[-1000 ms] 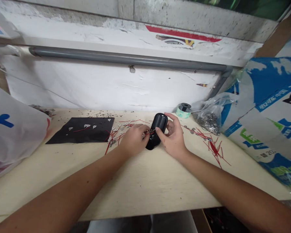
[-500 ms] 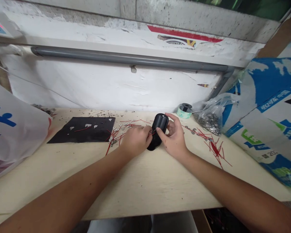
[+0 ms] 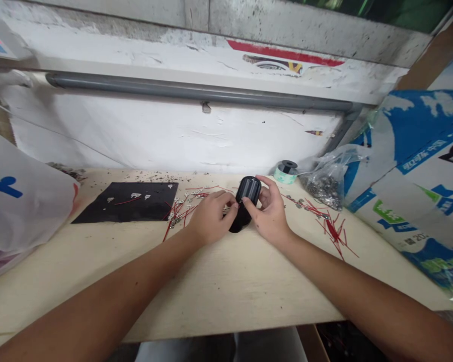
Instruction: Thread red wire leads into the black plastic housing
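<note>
A black plastic housing (image 3: 248, 191), a ribbed oblong shell, stands tilted on the plywood bench top (image 3: 226, 286), its lower end resting near the front of the work area. My right hand (image 3: 272, 213) cradles it from the right, with the thumb across its front. My left hand (image 3: 211, 218) presses in from the left, its fingertips at the housing's middle. Whatever those fingertips pinch is hidden, though a thin red wire showed there earlier. Loose red wires (image 3: 177, 213) and small metal terminals lie just left of my left hand.
A black mat (image 3: 124, 203) with small metal pieces lies to the left. Cut red wires (image 3: 334, 232) lie to the right. Behind them are a tape roll (image 3: 286, 172) and a plastic bag of metal parts (image 3: 326, 188). Large printed sacks flank the bench.
My left hand has shifted slightly right and closed in on the housing, covering the red wire seen at its middle. The housing and my right hand have barely moved.
</note>
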### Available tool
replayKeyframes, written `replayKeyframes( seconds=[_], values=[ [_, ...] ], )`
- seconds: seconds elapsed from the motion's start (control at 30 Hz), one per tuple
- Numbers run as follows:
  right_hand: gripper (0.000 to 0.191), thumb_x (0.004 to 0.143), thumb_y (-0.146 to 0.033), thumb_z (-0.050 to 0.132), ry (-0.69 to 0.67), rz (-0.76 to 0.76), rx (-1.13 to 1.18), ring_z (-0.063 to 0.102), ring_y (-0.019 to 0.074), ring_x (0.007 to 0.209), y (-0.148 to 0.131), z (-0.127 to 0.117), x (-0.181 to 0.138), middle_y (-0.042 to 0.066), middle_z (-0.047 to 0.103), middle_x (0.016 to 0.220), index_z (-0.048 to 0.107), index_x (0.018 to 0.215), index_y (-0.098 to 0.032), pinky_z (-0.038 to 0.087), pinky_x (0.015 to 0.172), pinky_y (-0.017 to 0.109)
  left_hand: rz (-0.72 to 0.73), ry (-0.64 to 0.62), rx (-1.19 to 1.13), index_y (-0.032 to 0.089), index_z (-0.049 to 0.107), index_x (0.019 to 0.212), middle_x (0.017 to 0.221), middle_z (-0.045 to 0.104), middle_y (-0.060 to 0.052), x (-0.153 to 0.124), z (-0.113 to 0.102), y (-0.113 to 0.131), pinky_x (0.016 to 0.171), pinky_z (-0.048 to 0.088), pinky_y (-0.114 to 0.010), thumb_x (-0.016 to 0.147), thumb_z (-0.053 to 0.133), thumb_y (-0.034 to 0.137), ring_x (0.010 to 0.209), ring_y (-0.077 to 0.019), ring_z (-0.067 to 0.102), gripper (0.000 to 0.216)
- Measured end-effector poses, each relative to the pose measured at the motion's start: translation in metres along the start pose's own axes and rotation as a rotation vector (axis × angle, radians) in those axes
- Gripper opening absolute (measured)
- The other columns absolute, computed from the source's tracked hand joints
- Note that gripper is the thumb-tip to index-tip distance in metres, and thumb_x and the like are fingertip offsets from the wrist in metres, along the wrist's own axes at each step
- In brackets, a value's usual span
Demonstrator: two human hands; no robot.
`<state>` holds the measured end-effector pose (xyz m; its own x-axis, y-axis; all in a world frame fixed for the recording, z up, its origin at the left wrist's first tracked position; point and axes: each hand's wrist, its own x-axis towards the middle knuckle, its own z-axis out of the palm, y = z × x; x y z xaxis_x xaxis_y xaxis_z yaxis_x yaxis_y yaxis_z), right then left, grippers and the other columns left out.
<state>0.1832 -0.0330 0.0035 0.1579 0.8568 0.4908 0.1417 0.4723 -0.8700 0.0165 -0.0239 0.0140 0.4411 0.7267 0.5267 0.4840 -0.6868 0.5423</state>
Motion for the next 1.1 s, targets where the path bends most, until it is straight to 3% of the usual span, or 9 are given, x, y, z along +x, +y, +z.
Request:
replayKeyframes(
  seconds=[0.17,0.37,0.5,0.7,0.87,0.97,1.1],
  values=[
    [0.056,0.079,-0.024,0.071,-0.029,-0.02,-0.01,0.065,0.0207,0.086,0.0,0.0,-0.001,0.0,0.063,0.087,0.046,0.129,-0.027,0.053,0.083,0.039,-0.005,0.09,-0.245,0.017,0.06,0.08,0.089,0.062,-0.005,0.004,0.006,-0.009,0.084,0.045,-0.033,0.09,0.055,0.019,0.09,-0.0189,0.058,0.011],
    [0.057,0.079,-0.024,0.073,-0.101,0.017,0.061,0.066,0.0208,0.09,0.003,-0.001,-0.001,0.003,0.068,0.096,0.047,0.13,-0.027,0.053,0.087,0.04,-0.219,0.195,-0.447,0.017,0.059,0.086,0.083,0.062,-0.003,0.006,0.004,-0.009,0.078,0.045,-0.031,0.094,0.055,0.031,0.079,-0.0162,0.057,0.017],
    [0.058,0.077,-0.027,0.075,-0.162,0.113,0.135,0.067,0.0207,0.089,0.004,0.0,-0.001,0.003,0.069,0.094,0.048,0.128,-0.026,0.053,0.088,0.041,-0.268,0.216,-0.574,0.016,0.059,0.087,0.079,0.06,-0.002,0.006,0.007,-0.012,0.07,0.046,-0.028,0.093,0.058,0.035,0.073,-0.0146,0.057,0.02],
    [0.061,0.069,-0.03,0.08,-0.104,0.259,0.164,0.066,0.0193,0.078,0.003,-0.001,0.002,0.0,0.07,0.086,0.051,0.123,-0.025,0.053,0.077,0.037,-0.327,0.169,-0.625,0.016,0.061,0.093,0.078,0.06,-0.002,0.005,0.008,-0.009,0.058,0.045,-0.024,0.09,0.063,0.037,0.066,-0.0129,0.056,0.021],
    [0.062,0.065,-0.029,0.081,-0.008,0.329,0.234,0.066,0.0187,0.075,0.005,-0.003,0.006,-0.001,0.069,0.086,0.053,0.12,-0.026,0.053,0.071,0.034,-0.333,0.115,-0.585,0.018,0.061,0.112,0.091,0.063,-0.004,0.005,0.002,-0.008,0.068,0.05,-0.027,0.091,0.058,0.035,0.081,-0.016,0.061,0.027],
    [0.062,0.064,-0.029,0.081,0.04,0.324,0.235,0.066,0.0184,0.073,0.008,-0.006,0.009,-0.001,0.069,0.087,0.053,0.12,-0.027,0.053,0.068,0.033,-0.352,0.052,-0.56,0.017,0.061,0.11,0.09,0.065,-0.005,0.004,0.003,-0.014,0.075,0.051,-0.03,0.087,0.06,0.029,0.085,-0.0178,0.064,0.026],
    [0.063,0.064,-0.029,0.081,0.061,0.299,0.195,0.065,0.0188,0.073,0.011,-0.008,0.013,0.0,0.069,0.089,0.052,0.121,-0.027,0.054,0.067,0.035,-0.395,-0.019,-0.565,0.016,0.061,0.108,0.083,0.067,-0.004,0.002,0.01,-0.02,0.072,0.053,-0.03,0.078,0.069,0.023,0.077,-0.0172,0.066,0.032]
  ],
)
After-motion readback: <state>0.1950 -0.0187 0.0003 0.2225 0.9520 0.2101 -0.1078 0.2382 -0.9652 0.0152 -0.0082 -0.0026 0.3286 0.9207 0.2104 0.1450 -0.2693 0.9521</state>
